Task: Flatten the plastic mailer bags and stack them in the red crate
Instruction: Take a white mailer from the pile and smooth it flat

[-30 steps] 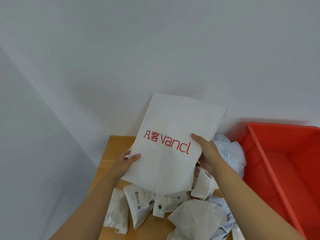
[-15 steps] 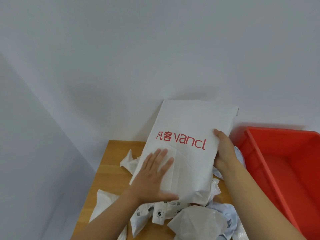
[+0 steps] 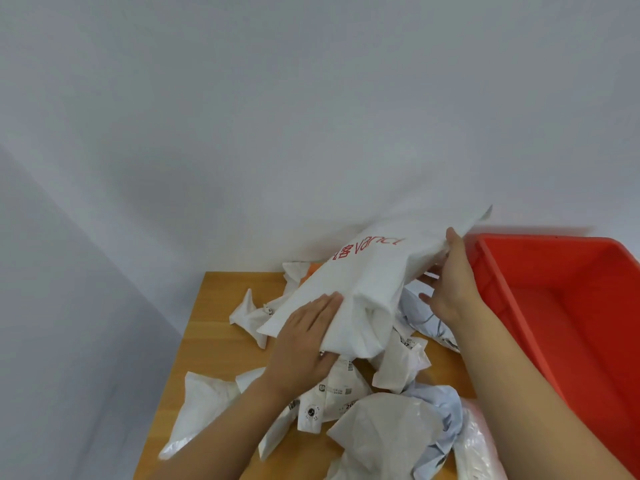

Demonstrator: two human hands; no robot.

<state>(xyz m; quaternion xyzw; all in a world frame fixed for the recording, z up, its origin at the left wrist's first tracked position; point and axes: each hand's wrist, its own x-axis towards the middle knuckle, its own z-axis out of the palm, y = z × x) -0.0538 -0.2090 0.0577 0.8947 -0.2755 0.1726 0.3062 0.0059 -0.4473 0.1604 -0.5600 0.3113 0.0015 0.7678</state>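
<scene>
The large white mailer bag (image 3: 367, 289), printed with red lettering, is held tilted over the pile of crumpled bags (image 3: 363, 403), presumably for smoothing before transfer. Its near end is pressed under the flat, straight-fingered left hand (image 3: 304, 344); its far edge is pinched by the right hand (image 3: 450, 282) beside the red crate (image 3: 568, 306). Thin, creased film contrasts with rigid moulded plastic and the wooden table (image 3: 214, 323).

Left hand (image 3: 304, 344) flat on white mailer (image 3: 363, 292); right hand (image 3: 450, 282) pinches its edge beside red crate (image 3: 571, 268); crumpled bags (image 3: 391, 420) on counter (image 3: 221, 306).
</scene>
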